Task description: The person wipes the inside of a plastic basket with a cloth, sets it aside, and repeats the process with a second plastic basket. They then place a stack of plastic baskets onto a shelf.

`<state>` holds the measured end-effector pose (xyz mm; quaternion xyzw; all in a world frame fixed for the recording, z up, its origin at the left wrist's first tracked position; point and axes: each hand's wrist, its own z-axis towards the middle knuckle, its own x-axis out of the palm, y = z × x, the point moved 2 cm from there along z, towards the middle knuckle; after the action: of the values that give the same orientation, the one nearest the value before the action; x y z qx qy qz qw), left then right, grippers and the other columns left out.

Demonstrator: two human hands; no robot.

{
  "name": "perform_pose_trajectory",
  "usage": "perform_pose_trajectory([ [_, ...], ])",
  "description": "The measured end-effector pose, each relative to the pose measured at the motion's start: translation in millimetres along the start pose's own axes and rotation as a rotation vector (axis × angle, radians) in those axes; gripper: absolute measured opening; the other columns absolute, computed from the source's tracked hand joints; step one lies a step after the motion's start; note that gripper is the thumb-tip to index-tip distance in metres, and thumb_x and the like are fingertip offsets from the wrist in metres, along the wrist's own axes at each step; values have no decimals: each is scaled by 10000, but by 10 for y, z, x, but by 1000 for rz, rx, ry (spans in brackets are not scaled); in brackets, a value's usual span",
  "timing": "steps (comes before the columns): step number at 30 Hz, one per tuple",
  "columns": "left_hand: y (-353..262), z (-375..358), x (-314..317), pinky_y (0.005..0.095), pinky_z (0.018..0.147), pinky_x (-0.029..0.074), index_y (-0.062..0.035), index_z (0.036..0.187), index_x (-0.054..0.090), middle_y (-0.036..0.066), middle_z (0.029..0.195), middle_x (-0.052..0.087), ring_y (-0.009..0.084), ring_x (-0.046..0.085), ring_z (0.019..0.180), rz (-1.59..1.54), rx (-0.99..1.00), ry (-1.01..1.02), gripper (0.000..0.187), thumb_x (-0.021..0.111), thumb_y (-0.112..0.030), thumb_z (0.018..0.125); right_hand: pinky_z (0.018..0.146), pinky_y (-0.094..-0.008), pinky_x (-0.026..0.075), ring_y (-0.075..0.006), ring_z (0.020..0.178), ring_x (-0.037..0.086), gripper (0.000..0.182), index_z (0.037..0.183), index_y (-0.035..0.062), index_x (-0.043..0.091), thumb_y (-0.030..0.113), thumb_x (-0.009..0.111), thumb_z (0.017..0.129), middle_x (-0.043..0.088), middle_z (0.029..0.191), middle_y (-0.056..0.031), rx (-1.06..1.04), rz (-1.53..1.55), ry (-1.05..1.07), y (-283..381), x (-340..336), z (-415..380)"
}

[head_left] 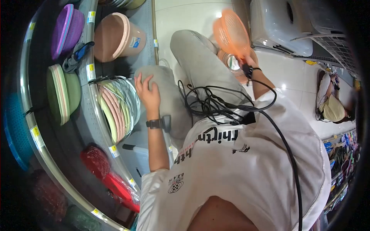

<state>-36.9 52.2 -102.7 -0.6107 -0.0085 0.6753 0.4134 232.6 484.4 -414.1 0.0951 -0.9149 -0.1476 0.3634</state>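
Observation:
My left hand (148, 92) rests on my left knee, fingers spread, with nothing in it. On its wrist is a dark band. My right hand (249, 63) is out at the upper right, gripping an orange perforated plastic basket (232, 34) that is tilted up on its side and slightly blurred. Partly hidden beneath that basket, a round pinkish-orange basket (243, 76) with a pale label sits on the floor. Nearest to my left hand on the shelf are stacked green and pink basins (120, 107), their rims facing me.
Shelves (144, 29) at left hold a pink bucket (115, 38), purple baskets (67, 30), green basins (63, 94) and red wrapped goods (111, 179). Clear plastic boxes (275, 27) stand upper right. A black cable (212, 100) lies over my lap. Another person (331, 100) is far right.

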Motion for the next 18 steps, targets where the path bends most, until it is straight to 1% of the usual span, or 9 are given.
perform_pose_trajectory([
  [2, -11, 17, 1, 531, 1213, 267, -114, 1142, 735, 158, 1504, 517, 436, 353, 1484, 4, -9, 0, 284, 638, -90, 876, 463, -274, 488, -179, 536, 593, 415, 1099, -13, 628, 383, 566, 992, 701, 840, -105, 128, -60, -608, -132, -810, -173],
  [4, -27, 21, 5, 532, 1214, 268, -114, 1140, 734, 158, 1497, 523, 437, 358, 1478, 5, -16, 3, 287, 638, -86, 871, 468, -309, 492, -185, 535, 599, 479, 969, 2, 665, 470, 566, 973, 681, 742, -113, 210, -556, -622, -90, -834, -860],
  [6, -46, 41, 10, 508, 1220, 278, -109, 1156, 728, 166, 1505, 518, 434, 364, 1474, 9, -1, 5, 291, 617, -71, 890, 475, -322, 491, -192, 525, 592, 484, 884, 17, 675, 489, 592, 949, 655, 666, -121, 346, -779, -588, -149, -1050, -1221],
  [7, -60, 50, 18, 508, 1220, 278, -109, 1156, 728, 166, 1505, 518, 434, 364, 1474, 10, -3, 14, 291, 617, -71, 890, 505, -315, 519, -198, 555, 625, 451, 952, -1, 671, 449, 641, 955, 682, 735, -133, 415, -649, -459, -259, -1485, -1157],
  [8, -74, 59, 22, 511, 1218, 280, -110, 1153, 729, 166, 1504, 520, 436, 367, 1471, 21, -3, 14, 293, 617, -69, 886, 505, -315, 519, -198, 555, 625, 451, 952, -1, 671, 449, 641, 955, 682, 735, -133, 421, -644, -462, -364, -1559, -1155],
  [10, -78, 69, 39, 514, 1217, 282, -111, 1151, 730, 166, 1502, 522, 438, 370, 1469, 33, -1, 21, 295, 616, -67, 882, 535, -318, 543, -220, 606, 666, 429, 1042, -24, 660, 398, 677, 970, 710, 832, -151, 221, -535, -561, -507, -1628, -1170],
  [12, -86, 94, 65, 515, 1217, 283, -109, 1147, 731, 166, 1502, 525, 437, 376, 1466, 42, 11, 23, 300, 614, -61, 874, 579, -360, 595, -274, 737, 728, 499, 1249, -59, 581, 364, 656, 997, 717, 1023, -226, 284, -631, -584, -649, -1551, -1060],
  [14, -87, 104, 83, 515, 1217, 283, -109, 1147, 731, 166, 1502, 526, 436, 378, 1466, 45, 12, 33, 303, 614, -59, 871, 591, -382, 612, -299, 764, 735, 558, 1358, -44, 496, 360, 639, 1001, 688, 1092, -255, 354, -669, -588, -630, -1240, -1001],
  [18, -92, 96, 69, 512, 1217, 283, -105, 1149, 731, 165, 1506, 525, 431, 377, 1469, 56, 4, 38, 310, 613, -55, 867, 564, -364, 603, -313, 712, 753, 643, 1477, -21, 389, 385, 574, 1014, 696, 1073, -235, 448, -696, -566, -643, -1293, -850],
])
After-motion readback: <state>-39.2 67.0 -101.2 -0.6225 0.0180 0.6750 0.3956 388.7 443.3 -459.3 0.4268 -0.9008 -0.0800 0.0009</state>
